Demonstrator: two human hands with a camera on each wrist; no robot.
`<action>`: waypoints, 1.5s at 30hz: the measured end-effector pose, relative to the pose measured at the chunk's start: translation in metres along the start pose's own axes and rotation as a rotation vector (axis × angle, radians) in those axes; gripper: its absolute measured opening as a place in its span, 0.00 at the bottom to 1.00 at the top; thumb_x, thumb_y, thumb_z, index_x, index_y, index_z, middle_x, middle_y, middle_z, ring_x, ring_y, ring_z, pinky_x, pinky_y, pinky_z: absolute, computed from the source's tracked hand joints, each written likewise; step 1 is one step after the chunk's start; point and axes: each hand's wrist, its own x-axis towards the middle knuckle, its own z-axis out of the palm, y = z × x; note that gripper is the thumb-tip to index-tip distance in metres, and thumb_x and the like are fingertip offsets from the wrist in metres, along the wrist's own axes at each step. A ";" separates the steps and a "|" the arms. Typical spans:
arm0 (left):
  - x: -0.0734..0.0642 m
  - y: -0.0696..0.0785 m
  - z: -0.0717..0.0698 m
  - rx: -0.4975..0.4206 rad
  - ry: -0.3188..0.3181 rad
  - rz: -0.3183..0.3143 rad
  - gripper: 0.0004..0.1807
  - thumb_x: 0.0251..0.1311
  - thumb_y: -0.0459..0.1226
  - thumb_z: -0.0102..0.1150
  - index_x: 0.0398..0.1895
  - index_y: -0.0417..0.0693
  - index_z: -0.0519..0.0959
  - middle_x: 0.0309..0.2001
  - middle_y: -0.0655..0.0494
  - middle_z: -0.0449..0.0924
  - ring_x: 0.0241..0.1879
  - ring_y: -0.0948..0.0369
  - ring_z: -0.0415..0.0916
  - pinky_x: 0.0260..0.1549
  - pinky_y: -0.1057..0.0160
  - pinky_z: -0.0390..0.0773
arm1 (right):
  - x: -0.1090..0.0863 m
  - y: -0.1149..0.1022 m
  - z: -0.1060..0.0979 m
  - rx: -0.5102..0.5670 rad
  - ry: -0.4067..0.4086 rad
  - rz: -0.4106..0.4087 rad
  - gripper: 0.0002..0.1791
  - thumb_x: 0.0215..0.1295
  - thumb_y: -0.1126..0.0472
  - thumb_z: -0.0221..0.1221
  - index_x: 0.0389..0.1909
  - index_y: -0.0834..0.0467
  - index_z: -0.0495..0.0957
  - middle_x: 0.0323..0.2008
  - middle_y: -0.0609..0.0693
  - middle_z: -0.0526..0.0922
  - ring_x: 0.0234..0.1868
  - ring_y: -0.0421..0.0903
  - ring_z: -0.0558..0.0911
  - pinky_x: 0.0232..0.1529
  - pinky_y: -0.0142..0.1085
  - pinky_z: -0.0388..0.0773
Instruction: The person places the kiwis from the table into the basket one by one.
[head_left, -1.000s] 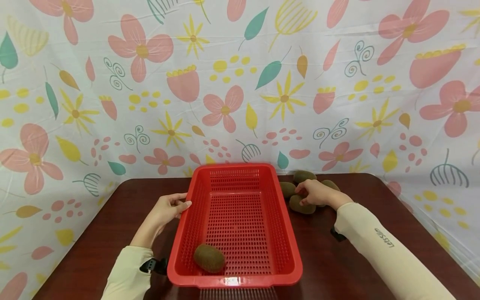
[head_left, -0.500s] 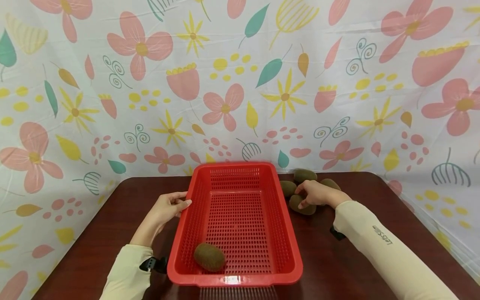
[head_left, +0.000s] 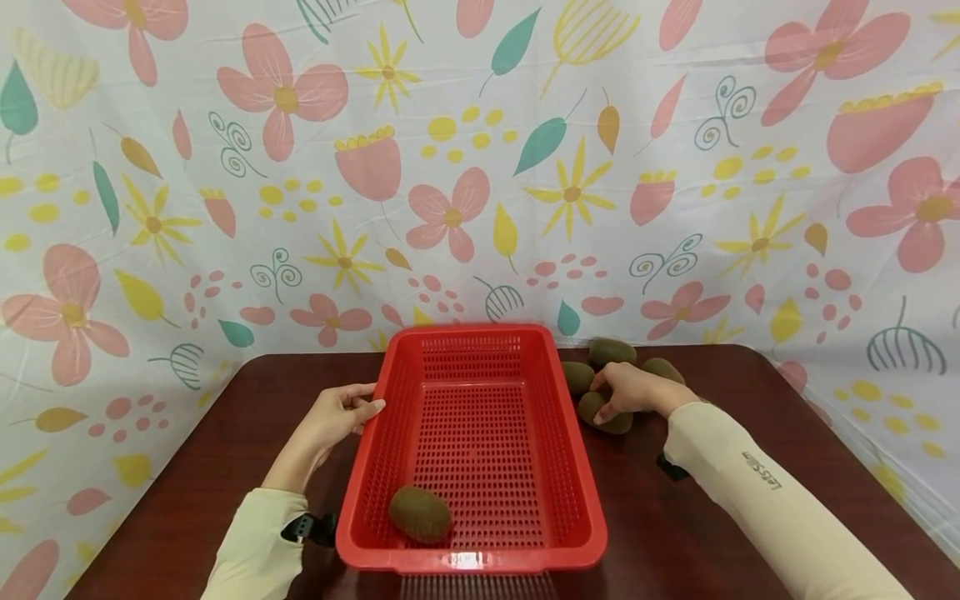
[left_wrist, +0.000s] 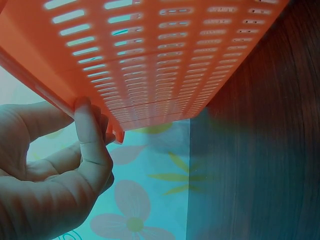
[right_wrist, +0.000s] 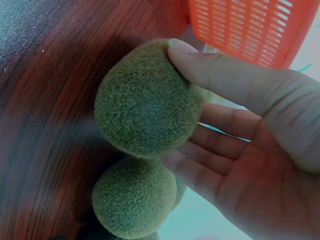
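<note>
My left hand (head_left: 337, 419) pinches the left rim of a red plastic basket (head_left: 587, 467), thumb over the edge and fingers beneath. In the left wrist view the fingers curl at the rim of the slotted wall. One brown, fuzzy kiwi (head_left: 420, 514) lies in the basket's near left corner. To the right of the basket, my right hand (head_left: 637, 388) grips another kiwi (right_wrist: 150, 100) between the thumb and the fingers. This kiwi sits low at the table, partly covered by the hand in the head view.
More kiwis lie around the right hand: one against the basket's right side (head_left: 577, 377), one at the back (head_left: 611, 352), one to the right (head_left: 663, 370). All stand on a dark wood table (head_left: 705, 517). A floral cloth (head_left: 465, 167) hangs behind its far edge.
The right thumb has come slightly further down onto the kiwi. The left hand, the basket and the kiwi in it stay as they were.
</note>
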 end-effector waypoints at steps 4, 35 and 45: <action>0.000 0.000 0.000 0.002 -0.002 0.006 0.26 0.67 0.37 0.56 0.66 0.34 0.68 0.35 0.46 0.76 0.30 0.57 0.79 0.34 0.58 0.82 | -0.003 0.001 -0.004 0.005 0.011 -0.008 0.28 0.48 0.59 0.74 0.48 0.71 0.79 0.45 0.61 0.82 0.44 0.54 0.81 0.43 0.45 0.79; -0.004 0.002 0.001 0.000 0.018 0.007 0.26 0.67 0.37 0.57 0.65 0.35 0.69 0.34 0.46 0.77 0.29 0.56 0.80 0.34 0.57 0.82 | -0.024 -0.012 -0.048 0.070 0.110 -0.031 0.32 0.55 0.51 0.69 0.51 0.72 0.77 0.47 0.62 0.82 0.50 0.59 0.79 0.49 0.51 0.76; -0.002 0.002 0.001 -0.011 0.013 0.001 0.26 0.67 0.37 0.57 0.65 0.35 0.69 0.34 0.46 0.77 0.29 0.56 0.80 0.34 0.57 0.82 | -0.024 -0.025 -0.062 0.083 0.153 -0.081 0.29 0.55 0.52 0.69 0.51 0.70 0.79 0.42 0.57 0.85 0.41 0.49 0.81 0.43 0.43 0.79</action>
